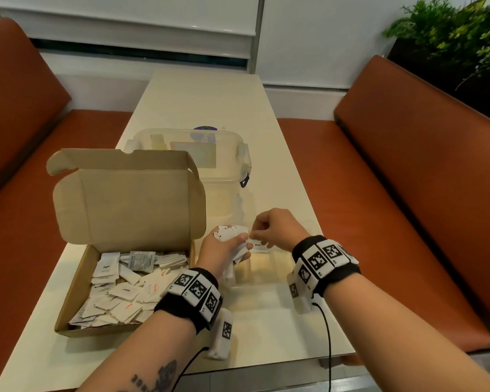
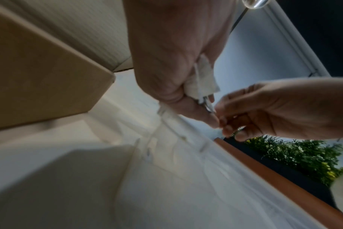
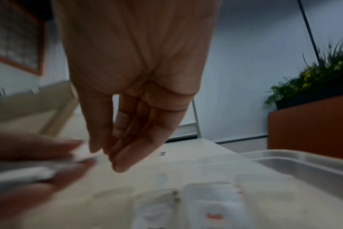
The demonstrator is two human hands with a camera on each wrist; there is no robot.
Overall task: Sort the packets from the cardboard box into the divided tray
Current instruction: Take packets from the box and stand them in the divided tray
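Cardboard box (image 1: 77, 281): set open on the desk (image 1: 204, 103), lid raised, base filled with a loose heap of white packets (image 1: 125, 290), some printed in black, some in red.

Divided tray (image 1: 262, 268): clear plastic, placed just right of the box beneath the hands; in the right wrist view a red-printed packet (image 3: 215, 207) is seen lying in one compartment.

Lidded clear tub (image 1: 210, 154): stood behind the box.

Surroundings: a pale desk is flanked by orange-brown benches (image 1: 408, 154); green plants (image 1: 453, 32) are seen at the far right.

Left hand (image 1: 224, 250): held above the tray's left edge, fingers curled round a bundle of packets (image 1: 231, 233).

Right hand (image 1: 275, 226): raised just beside the left, fingertips pinched on a single white packet (image 1: 259, 246) marked in black, hanging over the tray.
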